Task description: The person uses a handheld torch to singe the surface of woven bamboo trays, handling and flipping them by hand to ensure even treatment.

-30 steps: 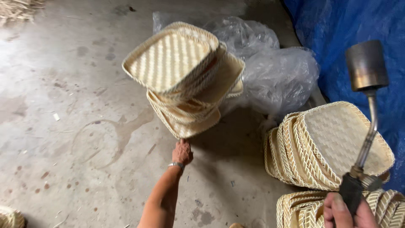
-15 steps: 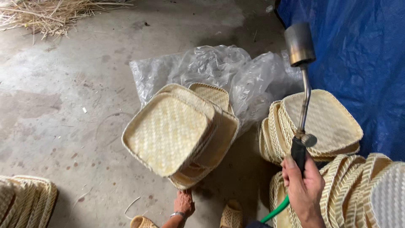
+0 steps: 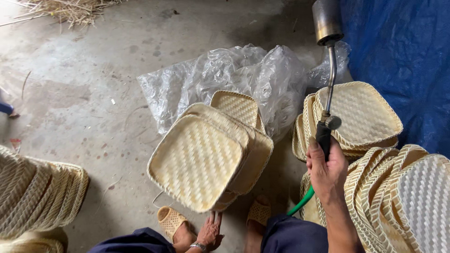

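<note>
Hands (image 3: 328,171): torch (image 3: 326,70) upright, nozzle up.

Crumpled clear plastic sheet (image 3: 234,79), straw pile (image 3: 70,9), blue tarp (image 3: 403,56).
</note>
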